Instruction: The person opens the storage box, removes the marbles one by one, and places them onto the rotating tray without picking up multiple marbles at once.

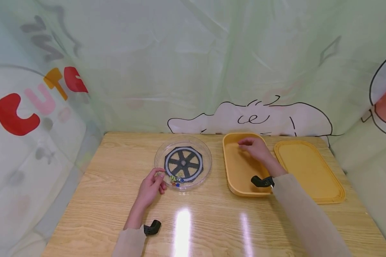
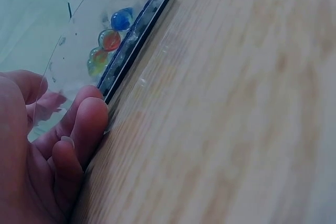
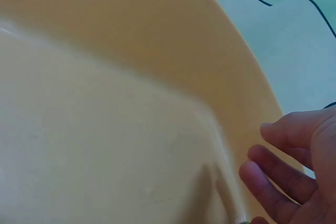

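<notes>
A clear round dish (image 1: pixel 207 175) stands left of centre, with a black spoked disc (image 1: pixel 183 162) with a grey ring showing at its bottom. Several glass marbles (image 1: pixel 173 178) gather at the dish's near left side; blue, orange and yellow-green ones show in the left wrist view. My left hand (image 1: pixel 150 189) holds the dish's rim at its left side, fingers bent around the edge. Over the far part of a deep yellow bin (image 1: pixel 239 167) hovers my right hand (image 1: pixel 257 148), thumb and fingers loosely bent and apart. A shiny sliver (image 3: pixel 244 222) peeks out beneath its fingers.
A flat yellow lid (image 1: pixel 305 167) lies on the wooden table (image 1: pixel 115 160) right of the bin, partly behind my right forearm. A printed pale curtain (image 1: pixel 148 71) hangs behind the table and along both sides. Black wrist cameras sit at both sleeves.
</notes>
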Motion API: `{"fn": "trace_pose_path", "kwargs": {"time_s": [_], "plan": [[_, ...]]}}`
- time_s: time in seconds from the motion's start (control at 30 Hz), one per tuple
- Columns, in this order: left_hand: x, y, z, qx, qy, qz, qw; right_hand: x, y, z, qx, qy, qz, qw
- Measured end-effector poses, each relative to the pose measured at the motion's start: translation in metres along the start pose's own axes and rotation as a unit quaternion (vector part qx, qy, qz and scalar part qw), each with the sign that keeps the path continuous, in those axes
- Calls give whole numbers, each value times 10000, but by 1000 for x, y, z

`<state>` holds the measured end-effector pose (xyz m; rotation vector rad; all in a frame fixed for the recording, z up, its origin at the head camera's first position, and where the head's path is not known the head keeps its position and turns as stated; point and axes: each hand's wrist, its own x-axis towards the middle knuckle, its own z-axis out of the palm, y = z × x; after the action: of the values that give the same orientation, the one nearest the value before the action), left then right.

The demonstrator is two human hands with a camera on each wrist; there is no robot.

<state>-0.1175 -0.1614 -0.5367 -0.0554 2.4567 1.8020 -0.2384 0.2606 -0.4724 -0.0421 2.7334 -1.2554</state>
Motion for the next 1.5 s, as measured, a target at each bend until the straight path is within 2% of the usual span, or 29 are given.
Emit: {"fn": "trace_pose_path", "kwargs": {"time_s": [0.23, 0.37, 0.47, 0.6, 0.83, 1.07, 1.27, 1.5], "plan": [[0, 2, -1, -14, -28, 40, 10000, 2, 2, 1, 41, -41, -29, 10000], [0, 2, 0, -3, -14, 39, 10000, 4, 5, 4, -2, -81, -351, 9994], [0, 2, 0, -3, -4, 26, 10000, 4, 6, 5, 9, -277, -502, 9984], [-1, 2, 0, 14, -1, 31, 10000, 4, 9, 6, 61, -567, -403, 9976], [0, 1, 0, 25, 1, 61, 10000, 4, 8, 9, 72, -739, -513, 9959], [-1, 2, 0, 16, -3, 74, 10000, 1, 4, 15, -153, -1186, -905, 9887], [-1, 1, -1, 30, -2, 104, 9999, -1, 1, 22, -217, -1443, -836, 9858], [-1, 0, -1, 25, -3, 108, 9999, 0, 1, 27, -217, -1618, -1018, 9813]]}}
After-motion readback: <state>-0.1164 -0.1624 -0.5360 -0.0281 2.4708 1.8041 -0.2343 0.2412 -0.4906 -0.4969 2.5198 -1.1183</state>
